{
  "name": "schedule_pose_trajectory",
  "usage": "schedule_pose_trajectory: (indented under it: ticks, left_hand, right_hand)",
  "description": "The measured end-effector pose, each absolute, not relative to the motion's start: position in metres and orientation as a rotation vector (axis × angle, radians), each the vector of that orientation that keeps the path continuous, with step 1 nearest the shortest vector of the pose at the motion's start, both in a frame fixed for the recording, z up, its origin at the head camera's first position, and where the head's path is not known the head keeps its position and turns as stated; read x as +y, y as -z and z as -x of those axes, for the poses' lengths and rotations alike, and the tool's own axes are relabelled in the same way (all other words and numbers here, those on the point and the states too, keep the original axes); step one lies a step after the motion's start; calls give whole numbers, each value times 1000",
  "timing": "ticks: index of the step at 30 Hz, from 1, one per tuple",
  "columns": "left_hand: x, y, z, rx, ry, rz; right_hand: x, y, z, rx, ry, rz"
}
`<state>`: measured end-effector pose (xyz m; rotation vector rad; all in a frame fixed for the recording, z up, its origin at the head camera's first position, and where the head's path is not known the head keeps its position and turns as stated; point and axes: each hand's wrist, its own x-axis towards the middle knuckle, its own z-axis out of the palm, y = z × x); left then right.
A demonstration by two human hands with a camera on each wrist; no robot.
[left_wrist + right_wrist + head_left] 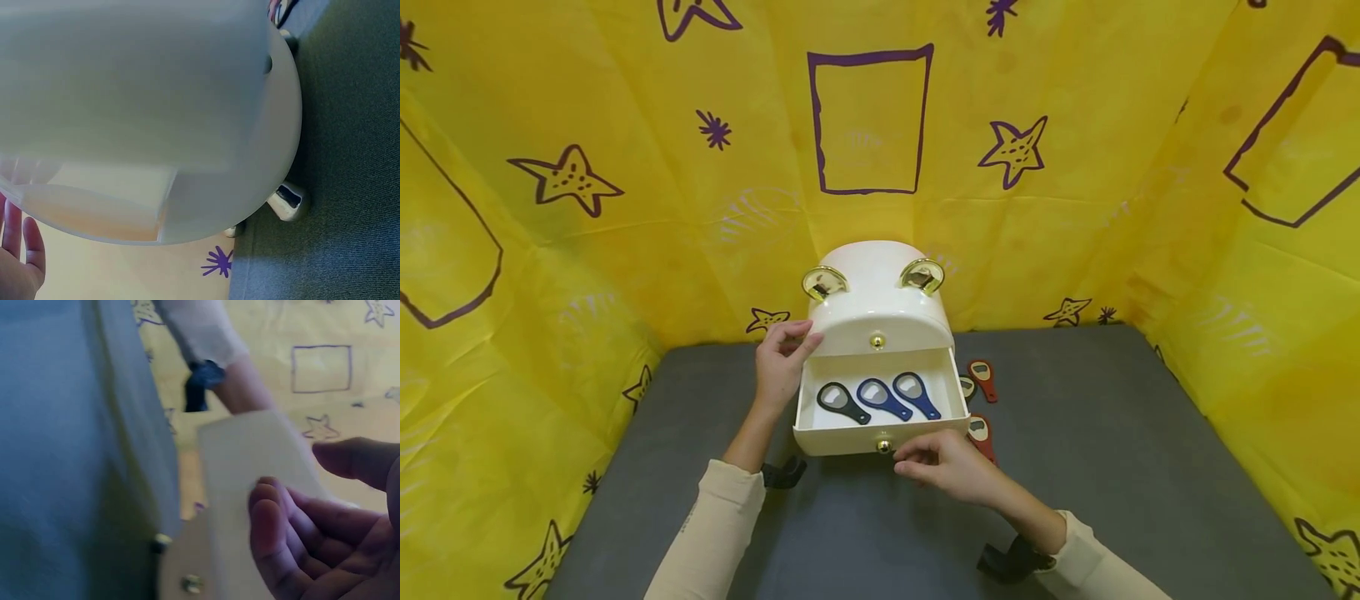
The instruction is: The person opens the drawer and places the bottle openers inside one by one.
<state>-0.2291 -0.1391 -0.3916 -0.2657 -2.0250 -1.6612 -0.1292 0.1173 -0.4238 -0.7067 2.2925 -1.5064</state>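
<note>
A cream drawer box (880,283) with gold ears stands at the back of the table. Its lower drawer (827,439) is pulled out. Inside lie a black bottle opener (842,402) and two blue bottle openers, one in the middle (883,398) and one at the right (917,395). My left hand (781,367) is at the box's left side, fingertips by the upper front edge. Close to the drawer's gold knob (884,446), my right hand (951,467) has loosely bent fingers. In the right wrist view, its thumb and fingers are apart with nothing between them.
On the grey table (1060,467), right of the drawer, lie a red bottle opener (982,379), a second red one (980,432) partly behind the right hand, and a dark one (967,387) partly hidden. Yellow patterned cloth (647,275) surrounds the table on the back and sides.
</note>
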Motion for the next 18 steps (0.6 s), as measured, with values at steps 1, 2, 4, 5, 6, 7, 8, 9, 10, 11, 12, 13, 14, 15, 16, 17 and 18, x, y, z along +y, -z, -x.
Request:
schedule_pose_trajectory:
  ticks: [1, 2, 4, 5, 6, 7, 8, 9, 10, 11, 12, 13, 14, 15, 16, 17, 18]
  left_hand:
    - [-139, 392, 229, -2022, 1660, 266]
    - [-139, 391, 229, -2022, 1659, 266]
    - [-139, 392, 230, -2025, 1658, 262]
    - [-139, 392, 230, -2026, 1662, 256]
    - [-139, 392, 230, -2028, 1664, 251]
    - [-139, 392, 230, -2030, 1669, 242]
    - [-139, 391, 230, -2032, 1673, 234]
    - [-138, 391, 230, -2032, 1676, 226]
    - [-138, 391, 230, -2034, 1677, 220]
    - [-138, 391, 230, -2034, 1677, 216]
    - [-138, 391, 229, -2036, 1675, 217]
    - [-138, 391, 229, -2037, 1677, 215]
    - [-138, 391, 229, -2039, 1677, 216]
    - [-138, 390, 229, -2039, 1678, 218]
    - [-138, 390, 229, -2040, 1679, 218]
    - [-138, 390, 228, -2041, 1683, 219]
    - [-138, 390, 228, -2041, 1686, 218]
  right_hand:
    - [115, 428, 128, 2283, 1531, 675]
    - [112, 432, 127, 2272, 1561, 639]
    - [106, 439, 125, 2257, 1620, 568]
    - [103, 442, 124, 2245, 1654, 534]
    - [100, 445, 123, 2235, 1686, 500]
    - [98, 448, 122, 2223, 1719, 474]
    - [95, 451, 122, 2219, 1742, 455]
    - [93, 453, 121, 2221, 1761, 442]
    - [91, 455, 121, 2218, 1782, 429]
    - [89, 457, 121, 2217, 1802, 425]
    - [87, 459, 121, 2222, 1818, 421]
    - [85, 460, 121, 2223, 1838, 420]
    - [84, 461, 121, 2228, 1851, 413]
    - [83, 462, 121, 2224, 1868, 402]
    - [82, 462, 120, 2215, 1885, 390]
    - [82, 462, 120, 2210, 1897, 375]
    - [81, 462, 120, 2208, 1906, 357]
